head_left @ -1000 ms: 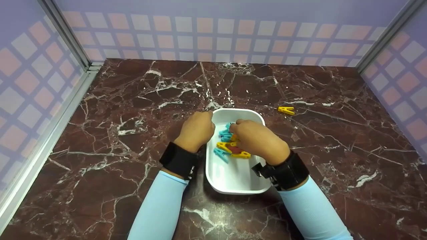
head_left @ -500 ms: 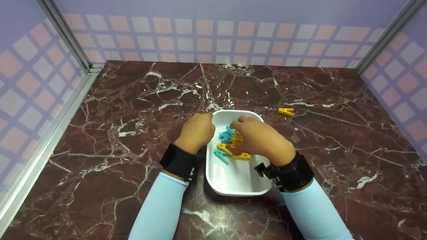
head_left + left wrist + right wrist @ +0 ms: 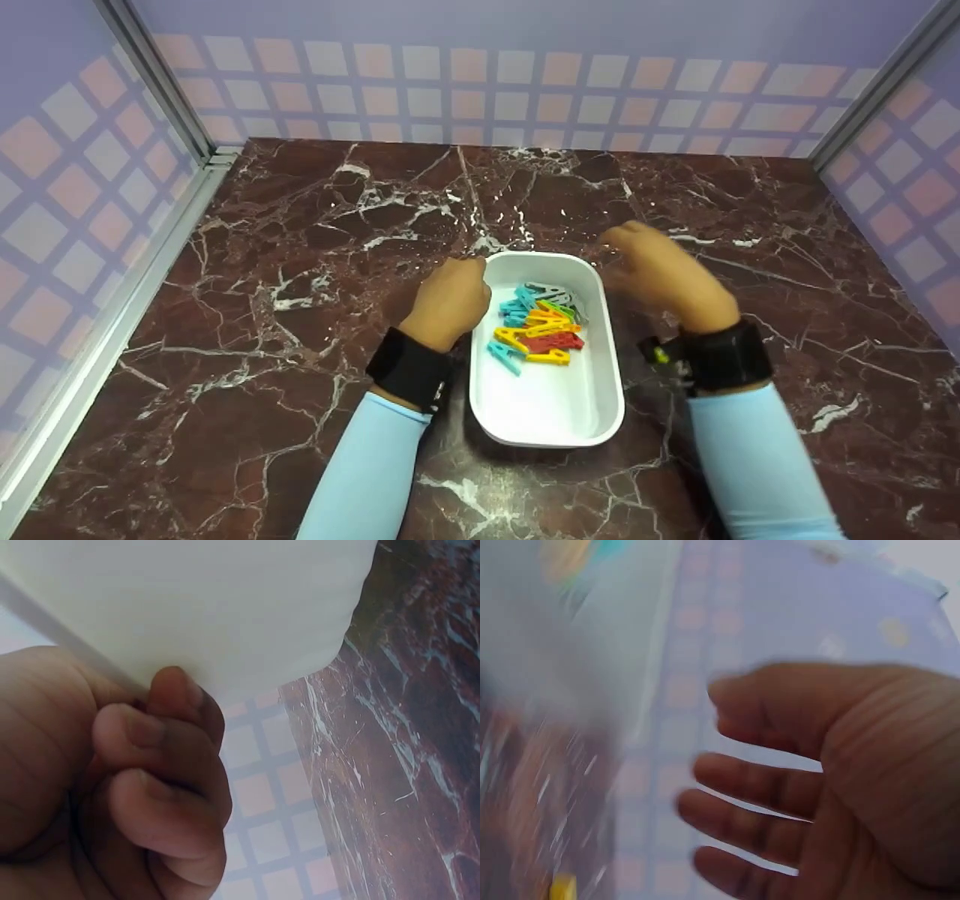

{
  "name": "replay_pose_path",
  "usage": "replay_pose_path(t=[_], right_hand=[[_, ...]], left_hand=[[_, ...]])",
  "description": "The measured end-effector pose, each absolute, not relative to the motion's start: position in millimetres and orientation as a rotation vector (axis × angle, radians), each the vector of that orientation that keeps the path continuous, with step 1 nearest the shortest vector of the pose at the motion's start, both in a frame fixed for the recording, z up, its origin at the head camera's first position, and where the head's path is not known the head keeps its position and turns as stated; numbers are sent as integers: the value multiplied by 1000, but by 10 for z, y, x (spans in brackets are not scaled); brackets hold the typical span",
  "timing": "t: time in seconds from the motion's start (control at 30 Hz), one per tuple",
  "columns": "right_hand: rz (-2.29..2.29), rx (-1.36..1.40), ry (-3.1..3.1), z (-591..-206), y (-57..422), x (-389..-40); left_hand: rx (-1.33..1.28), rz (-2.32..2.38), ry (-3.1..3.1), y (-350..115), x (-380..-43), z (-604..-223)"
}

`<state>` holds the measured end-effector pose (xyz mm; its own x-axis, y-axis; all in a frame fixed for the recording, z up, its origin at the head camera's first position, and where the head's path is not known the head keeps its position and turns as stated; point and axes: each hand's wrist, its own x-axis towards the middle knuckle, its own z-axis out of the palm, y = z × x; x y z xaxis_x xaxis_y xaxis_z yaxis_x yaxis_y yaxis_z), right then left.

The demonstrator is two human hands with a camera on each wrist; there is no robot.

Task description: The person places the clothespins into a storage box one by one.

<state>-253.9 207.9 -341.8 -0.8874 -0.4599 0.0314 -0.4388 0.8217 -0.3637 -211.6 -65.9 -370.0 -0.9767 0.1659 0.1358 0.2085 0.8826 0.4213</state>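
Note:
A white plastic tray (image 3: 540,405) stands on the marble-patterned table. Inside lie several clothespins: turquoise (image 3: 504,357), yellow (image 3: 549,358), red (image 3: 553,343), green and grey (image 3: 551,291). My left hand (image 3: 450,300) grips the tray's left rim; in the left wrist view its curled fingers (image 3: 169,817) press the outer wall. My right hand (image 3: 660,270) is off the tray, to the right of its far corner, blurred by motion. Its fingers are spread and hold nothing in the right wrist view. A yellow clothespin (image 3: 564,888) shows at that view's lower edge; in the head view the hand hides it.
Panels with a pink and white checked pattern (image 3: 514,67) enclose the table (image 3: 300,420) at the back, left and right. A metal rail (image 3: 112,330) runs along the left edge.
My right hand has come out of the tray and moved right, over the spot where a loose yellow clothespin lay. The left hand keeps its grip on the rim.

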Motion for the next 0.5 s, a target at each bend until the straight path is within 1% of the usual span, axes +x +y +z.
replay_pose_path(t=[0.1, 0.23, 0.37, 0.5], right_hand=[[-532, -623, 2996, -3585, 2352, -2774], [-462, -562, 3000, -3816, 2632, -3025], [-396, -561, 2984, -3970, 2786, -3140], [-401, -575, 2966, -3994, 2839, -3160]], left_hand=[[-299, -679, -2939, -657, -2112, -3697], [-280, -671, -2961, -663, -2114, -3697], [-284, -660, -2986, -666, -2123, -3703], [-292, -677, -2985, -667, -2132, -3703]])
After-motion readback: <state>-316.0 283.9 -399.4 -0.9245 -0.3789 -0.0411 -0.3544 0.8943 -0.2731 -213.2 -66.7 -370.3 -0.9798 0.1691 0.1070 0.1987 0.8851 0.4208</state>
